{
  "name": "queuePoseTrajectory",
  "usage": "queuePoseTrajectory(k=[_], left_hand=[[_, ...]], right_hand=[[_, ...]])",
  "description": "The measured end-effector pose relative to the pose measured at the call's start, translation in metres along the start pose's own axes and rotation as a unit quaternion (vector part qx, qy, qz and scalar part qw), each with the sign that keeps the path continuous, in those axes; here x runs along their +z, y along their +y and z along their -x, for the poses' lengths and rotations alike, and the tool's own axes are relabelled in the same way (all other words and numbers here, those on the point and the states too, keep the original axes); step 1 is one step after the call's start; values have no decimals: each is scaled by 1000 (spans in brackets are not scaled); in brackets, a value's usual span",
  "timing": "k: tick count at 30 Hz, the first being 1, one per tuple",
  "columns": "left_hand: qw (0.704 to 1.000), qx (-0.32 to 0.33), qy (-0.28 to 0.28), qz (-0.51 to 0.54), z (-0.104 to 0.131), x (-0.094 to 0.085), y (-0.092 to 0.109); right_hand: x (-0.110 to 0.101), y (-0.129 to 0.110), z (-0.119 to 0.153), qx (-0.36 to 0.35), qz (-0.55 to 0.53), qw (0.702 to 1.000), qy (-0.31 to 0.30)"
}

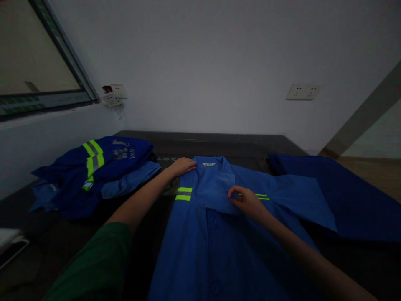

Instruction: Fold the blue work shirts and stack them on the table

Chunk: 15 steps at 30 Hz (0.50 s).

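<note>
A blue work shirt point(194, 234) with yellow-green and grey reflective bands lies front up in the middle, its collar at the far end. My left hand point(183, 166) is at the shirt's left shoulder beside the collar, fingers closed over the cloth; its thumb is hidden. Over the right side of the chest, my right hand point(247, 201) is closed in a pinch at the edge of the loose front panel point(217, 192). That panel is lifted slightly and shades the buttoned strip below. The right sleeve point(303, 196) spreads outward; no left sleeve shows.
Crumpled blue garments point(125, 156) with reflective bands are heaped at left. Dark blue folded cloth point(354, 192) lies at right, partly beneath the sleeve. The dark table point(200, 137) meets a pale wall with sockets point(303, 92). A white object point(9, 236) sits at the left edge.
</note>
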<state>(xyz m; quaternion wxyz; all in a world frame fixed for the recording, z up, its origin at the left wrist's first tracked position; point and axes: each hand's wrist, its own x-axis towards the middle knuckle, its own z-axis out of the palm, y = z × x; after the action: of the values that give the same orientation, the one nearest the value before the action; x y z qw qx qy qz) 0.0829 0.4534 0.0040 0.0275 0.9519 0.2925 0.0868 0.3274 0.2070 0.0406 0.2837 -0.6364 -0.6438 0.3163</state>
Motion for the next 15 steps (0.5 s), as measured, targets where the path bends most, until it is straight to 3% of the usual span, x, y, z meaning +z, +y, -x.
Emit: queuePoseTrajectory(k=[4, 7, 10, 15], left_hand=[[998, -47, 29, -35, 7, -8, 15], [993, -94, 52, -44, 11, -14, 34], [988, -143, 48, -42, 14, -10, 57], [977, -208, -2, -39, 27, 16, 93]], right_hand=[[-3, 9, 9, 31, 85, 993, -80], [-16, 17, -9, 27, 137, 990, -17], [-23, 29, -44, 39, 197, 977, 69], [-8, 44, -92, 52, 262, 959, 95]])
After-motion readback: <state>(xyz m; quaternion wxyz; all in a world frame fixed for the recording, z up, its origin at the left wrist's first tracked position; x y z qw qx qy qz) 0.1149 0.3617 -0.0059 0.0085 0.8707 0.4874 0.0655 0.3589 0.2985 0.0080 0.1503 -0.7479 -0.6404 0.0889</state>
